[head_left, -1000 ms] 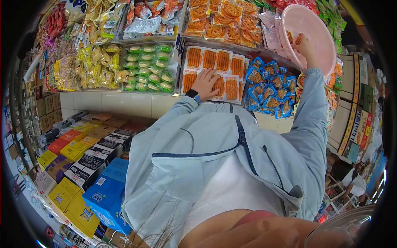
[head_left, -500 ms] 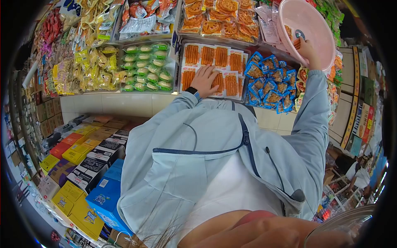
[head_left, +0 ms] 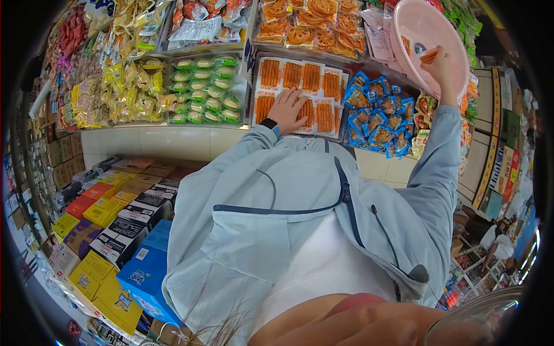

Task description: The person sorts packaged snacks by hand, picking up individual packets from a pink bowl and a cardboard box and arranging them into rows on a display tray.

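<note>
My left hand (head_left: 285, 111), with a dark watch on its wrist, lies with fingers spread on flat packets of orange-brown sticks (head_left: 311, 77) in a bin. At the upper right, my right hand (head_left: 443, 68) grips a packet of orange sticks (head_left: 429, 56) over the opening of a pink plastic basket (head_left: 459, 34). Part of another orange packet (head_left: 406, 45) shows inside the basket, near a dark round mark. Small blue-wrapped snacks (head_left: 378, 115) fill the bin between my two hands.
Green-and-white packets (head_left: 206, 91) and yellow bags (head_left: 135, 86) sit to the left, lotus-slice packets (head_left: 311, 26) behind. Stacked cartons (head_left: 118, 245) stand at the lower left. Another person (head_left: 501, 248) is at the far right.
My right hand has shifted a little right within the basket's opening and turned, showing more of the packet it holds. My left hand stays on the stick packets.
</note>
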A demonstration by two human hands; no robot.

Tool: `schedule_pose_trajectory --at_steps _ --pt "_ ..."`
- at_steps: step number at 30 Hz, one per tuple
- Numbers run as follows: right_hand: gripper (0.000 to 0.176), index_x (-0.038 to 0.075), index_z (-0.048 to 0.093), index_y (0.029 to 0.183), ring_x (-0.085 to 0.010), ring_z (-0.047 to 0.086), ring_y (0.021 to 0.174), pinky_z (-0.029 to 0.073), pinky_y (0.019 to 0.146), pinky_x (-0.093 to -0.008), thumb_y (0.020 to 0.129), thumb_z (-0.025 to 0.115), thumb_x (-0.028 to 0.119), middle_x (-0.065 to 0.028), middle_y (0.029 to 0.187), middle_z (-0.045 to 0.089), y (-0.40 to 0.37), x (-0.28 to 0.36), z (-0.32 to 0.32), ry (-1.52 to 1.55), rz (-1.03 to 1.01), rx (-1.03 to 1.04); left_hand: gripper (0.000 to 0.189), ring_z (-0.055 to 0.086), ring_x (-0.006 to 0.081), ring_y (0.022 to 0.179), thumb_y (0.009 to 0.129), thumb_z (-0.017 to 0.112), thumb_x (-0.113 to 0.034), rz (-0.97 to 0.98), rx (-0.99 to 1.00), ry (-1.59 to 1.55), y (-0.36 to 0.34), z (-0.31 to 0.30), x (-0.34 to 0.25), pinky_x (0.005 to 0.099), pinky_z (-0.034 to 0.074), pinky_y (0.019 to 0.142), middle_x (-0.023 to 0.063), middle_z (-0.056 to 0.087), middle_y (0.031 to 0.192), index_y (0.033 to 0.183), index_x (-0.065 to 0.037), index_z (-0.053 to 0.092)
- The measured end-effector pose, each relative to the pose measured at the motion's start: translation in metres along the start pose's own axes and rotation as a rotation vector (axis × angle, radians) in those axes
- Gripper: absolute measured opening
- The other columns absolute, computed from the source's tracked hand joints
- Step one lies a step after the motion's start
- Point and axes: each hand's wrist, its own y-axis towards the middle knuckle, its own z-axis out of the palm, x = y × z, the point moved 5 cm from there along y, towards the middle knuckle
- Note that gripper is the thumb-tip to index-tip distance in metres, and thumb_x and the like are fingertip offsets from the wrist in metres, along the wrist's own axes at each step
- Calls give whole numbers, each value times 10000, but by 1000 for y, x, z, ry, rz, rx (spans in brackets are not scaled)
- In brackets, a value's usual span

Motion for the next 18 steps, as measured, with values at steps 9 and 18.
schedule_pose_trajectory --at_steps 9,18 --pt "851 33 448 1358 -261 561 1140 464 950 -365 633 855 215 -166 1211 564 -104 217 -33 1213 -342 497 600 318 359 1359 813 643 -363 5 -9 -9 1 -3 0 509 246 1135 145 399 1432 1331 -107 485" --pt "763 181 328 1484 -327 240 1430 234 1119 -573 815 677 292 -90 1548 274 -176 277 113 374 -535 333 631 320 354 1359 802 655 -356 -10 -21 -1 2 -4 -1 512 247 1132 153 399 1433 1346 -93 472"
